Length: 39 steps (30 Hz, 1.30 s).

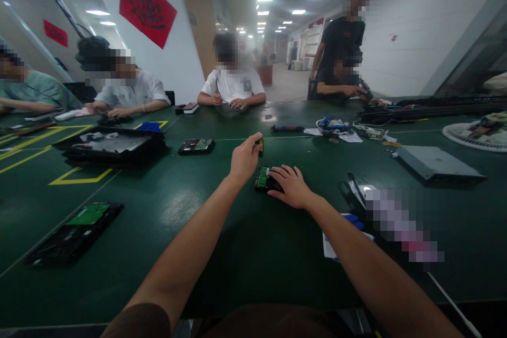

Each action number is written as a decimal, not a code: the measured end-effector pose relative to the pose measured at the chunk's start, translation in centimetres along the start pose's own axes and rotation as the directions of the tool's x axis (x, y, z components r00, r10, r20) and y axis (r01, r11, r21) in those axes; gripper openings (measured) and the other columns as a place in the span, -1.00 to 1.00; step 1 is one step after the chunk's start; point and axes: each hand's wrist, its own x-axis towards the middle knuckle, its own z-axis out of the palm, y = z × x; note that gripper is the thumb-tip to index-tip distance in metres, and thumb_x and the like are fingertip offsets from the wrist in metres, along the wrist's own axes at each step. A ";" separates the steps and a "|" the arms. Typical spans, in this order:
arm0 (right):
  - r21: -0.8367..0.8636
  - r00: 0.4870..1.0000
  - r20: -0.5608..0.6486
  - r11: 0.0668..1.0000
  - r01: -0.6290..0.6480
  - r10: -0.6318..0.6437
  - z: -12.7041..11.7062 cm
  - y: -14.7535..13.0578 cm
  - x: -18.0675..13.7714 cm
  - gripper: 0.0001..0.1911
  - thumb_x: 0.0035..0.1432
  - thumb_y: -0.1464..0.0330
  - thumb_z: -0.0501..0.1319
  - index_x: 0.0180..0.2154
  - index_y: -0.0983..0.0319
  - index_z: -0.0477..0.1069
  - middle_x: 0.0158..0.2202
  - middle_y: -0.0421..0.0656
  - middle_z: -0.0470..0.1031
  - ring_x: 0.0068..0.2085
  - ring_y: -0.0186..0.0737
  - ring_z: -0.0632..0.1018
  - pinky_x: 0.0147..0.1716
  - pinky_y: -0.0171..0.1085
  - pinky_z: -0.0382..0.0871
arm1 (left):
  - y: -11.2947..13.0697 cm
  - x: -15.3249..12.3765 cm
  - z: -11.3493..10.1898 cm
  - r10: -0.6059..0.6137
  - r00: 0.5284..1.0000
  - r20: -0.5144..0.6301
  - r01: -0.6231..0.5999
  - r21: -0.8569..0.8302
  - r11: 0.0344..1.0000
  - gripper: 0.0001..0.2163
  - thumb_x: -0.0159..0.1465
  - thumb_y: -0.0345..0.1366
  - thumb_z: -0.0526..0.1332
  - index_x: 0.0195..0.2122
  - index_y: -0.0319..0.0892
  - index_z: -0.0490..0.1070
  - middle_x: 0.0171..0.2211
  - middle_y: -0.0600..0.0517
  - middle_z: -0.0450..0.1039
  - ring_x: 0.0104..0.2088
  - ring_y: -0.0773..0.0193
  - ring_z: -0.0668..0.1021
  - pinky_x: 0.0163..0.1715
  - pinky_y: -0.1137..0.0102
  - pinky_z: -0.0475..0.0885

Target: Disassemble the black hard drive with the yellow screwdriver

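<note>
My left hand (244, 159) is closed round the handle of a small screwdriver (260, 149), held upright with its tip down on a small black device with a green circuit board (262, 178). My right hand (290, 185) rests on the right side of that device, fingers bent over it and pressing it to the green table (222, 253). Much of the device is hidden under this hand.
Another opened device (196, 146) lies further back, a black tray (111, 146) at the left, a dismantled unit with a green board (75, 232) near left. A grey flat box (435, 162) and cables (336, 127) lie right. Several people sit or stand at the table's far side.
</note>
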 end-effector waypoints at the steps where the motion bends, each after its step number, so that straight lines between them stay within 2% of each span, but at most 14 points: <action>1: 0.001 1.000 -0.004 1.000 0.000 0.000 0.0 0.0 0.0 -0.28 0.33 -0.10 0.07 0.40 0.00 0.11 0.47 -0.12 0.04 0.44 0.24 0.01 0.35 0.32 -0.19 | -0.1 0.0 0.1 -0.016 1.000 0.003 0.016 -0.005 1.000 -0.70 0.36 -0.37 0.25 0.10 -0.03 0.39 -0.03 -0.05 0.60 -0.09 0.12 0.65 -0.01 0.18 0.51; 6: 0.006 1.000 -0.011 1.000 0.004 -0.004 -0.1 -0.1 0.0 -0.28 0.32 -0.09 0.09 0.40 0.02 0.12 0.46 -0.10 0.05 0.44 0.25 0.02 0.35 0.32 -0.20 | -0.5 -0.2 0.6 -0.117 0.991 -0.058 0.106 -0.165 0.981 -0.61 0.20 -0.24 0.44 -0.03 -0.08 0.32 -0.11 -0.05 0.61 -0.14 0.14 0.67 -0.09 0.24 0.55; 9: 0.007 1.000 0.000 1.000 -0.001 0.001 -0.2 -0.2 0.0 -0.28 0.32 -0.09 0.09 0.40 0.01 0.12 0.46 -0.10 0.05 0.43 0.26 0.02 0.35 0.33 -0.21 | -0.3 -0.2 0.6 -0.152 0.987 -0.043 0.135 -0.272 0.953 -0.67 0.22 -0.28 0.42 -0.10 -0.08 0.30 -0.09 -0.04 0.59 -0.14 0.18 0.67 -0.10 0.26 0.57; 11: 0.007 1.000 0.000 1.000 0.000 0.000 -0.2 -0.1 0.0 -0.28 0.32 -0.09 0.09 0.40 0.01 0.12 0.46 -0.10 0.06 0.43 0.26 0.02 0.35 0.33 -0.21 | -0.2 -0.1 0.5 -0.130 0.991 -0.034 0.115 -0.286 0.951 -0.73 0.24 -0.31 0.38 -0.10 -0.09 0.33 -0.09 -0.03 0.57 -0.14 0.21 0.66 -0.12 0.27 0.57; 15: 0.009 1.000 -0.005 1.000 0.003 -0.003 -0.2 -0.1 0.0 -0.28 0.33 -0.10 0.08 0.40 0.00 0.12 0.46 -0.11 0.05 0.43 0.26 0.03 0.35 0.33 -0.20 | 0.0 0.1 0.1 -0.038 0.994 -0.100 0.025 -0.131 0.991 -0.80 0.24 -0.34 0.36 -0.11 -0.11 0.46 -0.08 -0.05 0.50 -0.10 0.19 0.61 -0.13 0.29 0.57; 18: 0.011 1.000 -0.004 1.000 0.002 -0.002 -0.2 -0.1 0.0 -0.28 0.32 -0.11 0.09 0.40 -0.01 0.12 0.46 -0.12 0.05 0.43 0.26 0.03 0.35 0.32 -0.19 | -0.2 0.2 -0.3 -0.001 0.993 -0.119 0.002 0.001 1.000 -0.80 0.29 -0.38 0.30 -0.06 -0.08 0.51 -0.06 -0.07 0.50 -0.06 0.15 0.59 -0.08 0.25 0.55; 21: 0.014 1.000 -0.003 1.000 0.006 -0.006 -0.3 -0.1 -0.1 -0.28 0.33 -0.10 0.08 0.40 0.01 0.12 0.47 -0.11 0.05 0.43 0.26 0.03 0.35 0.33 -0.19 | -0.5 0.1 -0.3 0.008 0.996 -0.092 -0.004 0.043 0.999 -0.77 0.34 -0.39 0.24 0.01 -0.08 0.48 -0.03 -0.09 0.54 -0.04 0.11 0.60 -0.02 0.21 0.52; 23: 0.015 1.000 -0.002 1.000 0.007 -0.007 -0.3 -0.1 -0.1 -0.28 0.33 -0.10 0.08 0.40 0.02 0.12 0.47 -0.11 0.04 0.44 0.26 0.02 0.35 0.33 -0.20 | -0.5 0.1 -0.2 -0.015 0.997 -0.081 0.017 0.027 0.999 -0.76 0.34 -0.34 0.26 0.03 -0.09 0.45 -0.07 -0.07 0.58 -0.11 0.13 0.63 -0.05 0.21 0.52; 27: 0.021 1.000 -0.004 1.000 0.001 -0.001 -0.3 -0.1 -0.1 -0.28 0.32 -0.10 0.10 0.39 0.01 0.13 0.47 -0.11 0.05 0.43 0.26 0.03 0.35 0.33 -0.19 | -0.2 0.0 -0.1 -0.104 0.990 -0.101 0.099 -0.046 0.994 -0.73 0.26 -0.20 0.38 -0.04 -0.06 0.44 -0.21 0.00 0.61 -0.21 0.15 0.66 -0.14 0.25 0.54; 32: 0.022 1.000 -0.018 1.000 0.006 -0.006 -0.2 -0.1 -0.2 -0.28 0.32 -0.09 0.11 0.39 0.01 0.13 0.46 -0.11 0.05 0.43 0.25 0.03 0.35 0.32 -0.17 | 0.3 0.1 -0.1 -0.176 0.978 -0.108 0.151 -0.201 0.968 -0.75 0.19 -0.19 0.43 -0.20 -0.09 0.42 -0.19 -0.02 0.63 -0.19 0.16 0.67 -0.10 0.23 0.56; 35: 0.017 1.000 -0.024 1.000 0.013 -0.012 -0.1 -0.1 -0.2 -0.29 0.33 -0.09 0.11 0.39 0.01 0.13 0.46 -0.10 0.07 0.43 0.25 0.04 0.35 0.33 -0.17 | 0.6 0.3 -0.1 -0.213 0.977 -0.024 0.188 -0.380 0.905 -0.75 0.20 -0.22 0.41 -0.21 -0.12 0.37 -0.16 -0.05 0.63 -0.18 0.19 0.66 -0.13 0.26 0.57; 39: 0.014 1.000 -0.022 1.000 0.014 -0.013 -0.1 -0.2 -0.2 -0.28 0.32 -0.09 0.11 0.39 0.01 0.13 0.46 -0.10 0.07 0.43 0.26 0.03 0.34 0.33 -0.17 | 1.0 0.5 -0.1 -0.264 0.953 0.148 0.301 -0.570 0.765 -0.70 0.20 -0.17 0.40 -0.16 -0.14 0.35 -0.11 -0.10 0.62 -0.23 0.18 0.65 -0.41 0.38 0.55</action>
